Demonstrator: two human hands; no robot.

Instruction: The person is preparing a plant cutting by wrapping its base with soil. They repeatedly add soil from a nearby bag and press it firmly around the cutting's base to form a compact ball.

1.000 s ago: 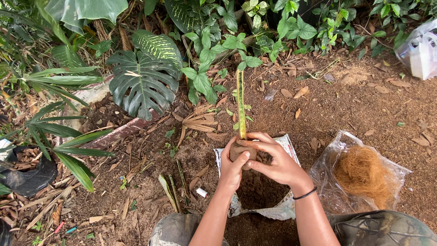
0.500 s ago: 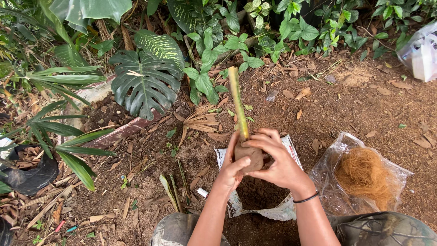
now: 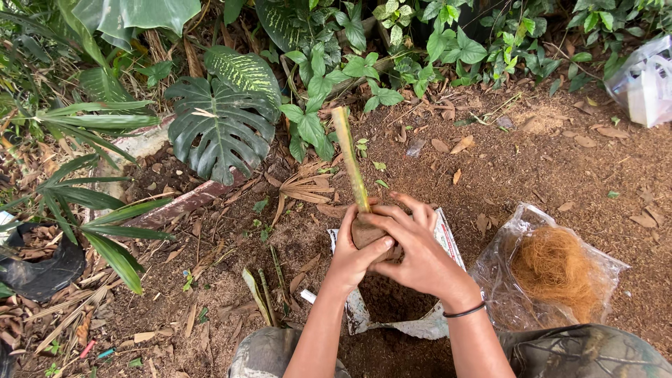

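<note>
Stem cutting, green-yellow, tilts up and a bit left out of a brown ball of soil at its base. Both hands wrap that ball: left hand cups it from below-left w/ thumb across the front; right hand closes over top and right side, fingers curled round the stem base. Black band on the right wrist.

Ball sits just above a white sheet spread on the ground, w/ a dark soil pile on it; sheet edge has small red/blue print, too small to tell.

Right of the sheet, touching or nearly so: clear plastic bag, open, crumpled, holding a clump of orange-brown coir fibre. Far top-right corner: white plastic bag, contents hidden. Left edge: black plastic pot/bag, partly under palm leaves.

Behind the stem, a big split-leaf plant and low green foliage on bare brown ground.
</note>
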